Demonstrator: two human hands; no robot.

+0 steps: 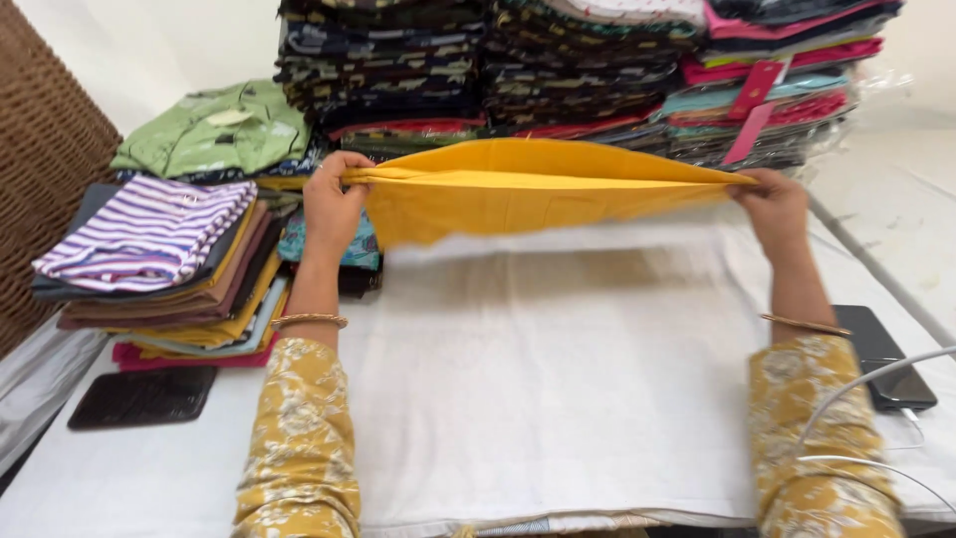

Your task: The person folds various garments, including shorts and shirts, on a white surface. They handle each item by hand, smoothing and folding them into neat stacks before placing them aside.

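Both arms are reaching forward, spread wide apart, forearms roughly parallel and bare past the sleeve cuffs. The left hand (334, 204) is lifting with its wrist bent slightly back, fingers curling over and closing tight toward the thumb. The right hand (775, 204) is mirroring it at the same height, its fingers pinching shut with knuckles turned up. A thin bangle is sitting on each wrist, just behind the fingers.

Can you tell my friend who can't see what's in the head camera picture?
Two hands, the left hand and the right hand, hold a yellow cloth stretched out above a white sheet on a table. Stacks of folded clothes stand behind, and a striped shirt tops a pile at the left.
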